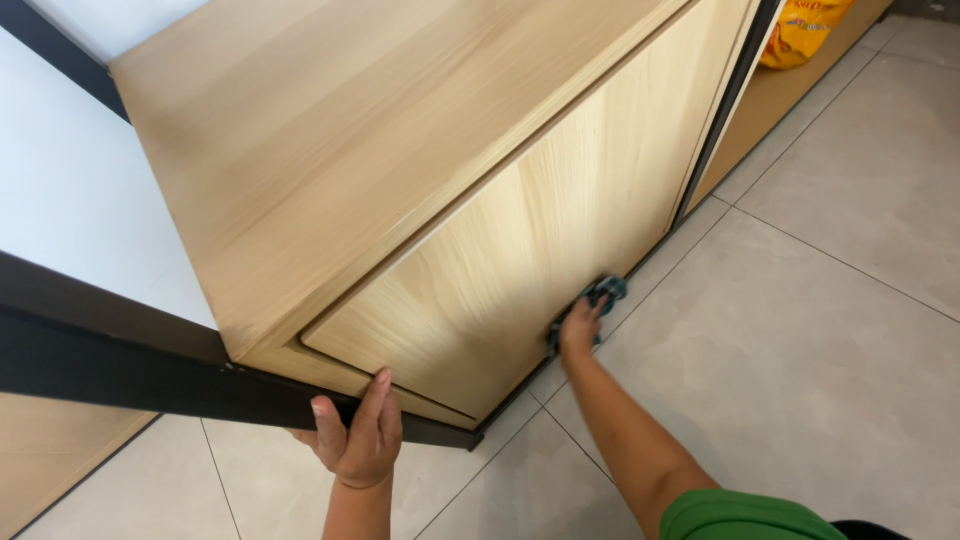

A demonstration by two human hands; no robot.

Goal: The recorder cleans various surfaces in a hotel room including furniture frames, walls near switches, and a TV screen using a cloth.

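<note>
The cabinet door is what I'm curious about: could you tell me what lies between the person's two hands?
In the head view, the lower corner of the cabinet door and bare grey floor tiles lie between the left hand and the right hand; nothing else.

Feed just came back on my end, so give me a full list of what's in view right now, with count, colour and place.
Cabinet: one, light wood, fills the upper left and centre.
Cabinet door: one, light wood, front face, centre.
Dark frame edge: one, black, runs along the cabinet's lower left side.
White panel: one, white, far left beside the cabinet.
Cloth: one, dark teal, pressed on the lower part of the door.
Bag: one, yellow-orange, on a low shelf at top right.
Floor tiles: several, pale grey, right and bottom.
Green sleeve: one, bottom right.
Left hand: grips the dark frame edge, bottom centre.
Right hand: on the cloth against the door.
</note>
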